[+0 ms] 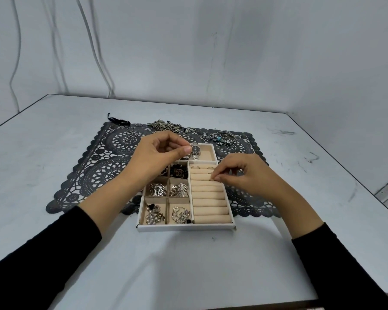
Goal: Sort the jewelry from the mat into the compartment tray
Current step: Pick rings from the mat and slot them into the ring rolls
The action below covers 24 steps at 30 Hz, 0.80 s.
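Nearest me, my two black sleeves (pixel 43 253) run in from the near edge of the grey table (pixel 188 276). Just past them sits the tray (pixel 186 227), its near end off the black lace mat (pixel 94 175) and the rest lying on it. The small left compartments hold brooches (pixel 157 190) and pearl pieces (pixel 154 217); the right side is a bank of beige ring rolls (pixel 208 198).

My right hand (pixel 240 175) is over the ring rolls, thumb and forefinger pressed together at a slot near the far end; I cannot tell whether a ring is between them. A few rings (pixel 210 168) already sit in the far slots.

My left hand (pixel 157 155) hovers over the tray's far left part, fingertips pinched at the face of a silver watch (pixel 195 151) in the far compartment.

Towards the far edge, still on the mat: loose hoops (pixel 131 133) at the left, a pile of chains (pixel 166 125) in the middle, bangles with blue stones (pixel 224 137) at the right. A black cord (pixel 118 120) lies at the mat's far left corner.
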{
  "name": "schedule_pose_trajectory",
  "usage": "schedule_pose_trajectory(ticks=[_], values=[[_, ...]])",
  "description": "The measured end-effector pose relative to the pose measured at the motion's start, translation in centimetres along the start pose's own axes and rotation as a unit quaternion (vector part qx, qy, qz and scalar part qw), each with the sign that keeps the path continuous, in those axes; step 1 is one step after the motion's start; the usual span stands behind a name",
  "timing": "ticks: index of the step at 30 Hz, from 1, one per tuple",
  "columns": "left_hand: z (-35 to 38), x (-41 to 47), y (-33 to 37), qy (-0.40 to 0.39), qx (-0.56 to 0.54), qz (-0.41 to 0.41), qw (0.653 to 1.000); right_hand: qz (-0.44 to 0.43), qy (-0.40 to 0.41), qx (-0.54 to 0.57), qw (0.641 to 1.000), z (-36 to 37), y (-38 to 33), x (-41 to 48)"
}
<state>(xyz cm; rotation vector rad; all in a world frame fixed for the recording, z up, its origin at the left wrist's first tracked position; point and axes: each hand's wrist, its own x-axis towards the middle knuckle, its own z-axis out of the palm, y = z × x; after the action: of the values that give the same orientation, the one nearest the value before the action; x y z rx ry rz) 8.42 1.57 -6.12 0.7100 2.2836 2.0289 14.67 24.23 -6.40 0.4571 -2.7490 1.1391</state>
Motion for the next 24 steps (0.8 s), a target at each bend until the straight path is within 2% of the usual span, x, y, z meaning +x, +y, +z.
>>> schedule_pose_trajectory(ticks=[16,24], values=[[-0.1,0.1,-0.25,0.002,0.007,0.0,1.0,0.011,-0.013,-0.022,1.0,0.1,-0.44,0.27],[-0.1,0.12,-0.28,0.0,0.008,0.001,1.0,0.032,-0.002,0.009,0.999,0.14,-0.32,0.36]])
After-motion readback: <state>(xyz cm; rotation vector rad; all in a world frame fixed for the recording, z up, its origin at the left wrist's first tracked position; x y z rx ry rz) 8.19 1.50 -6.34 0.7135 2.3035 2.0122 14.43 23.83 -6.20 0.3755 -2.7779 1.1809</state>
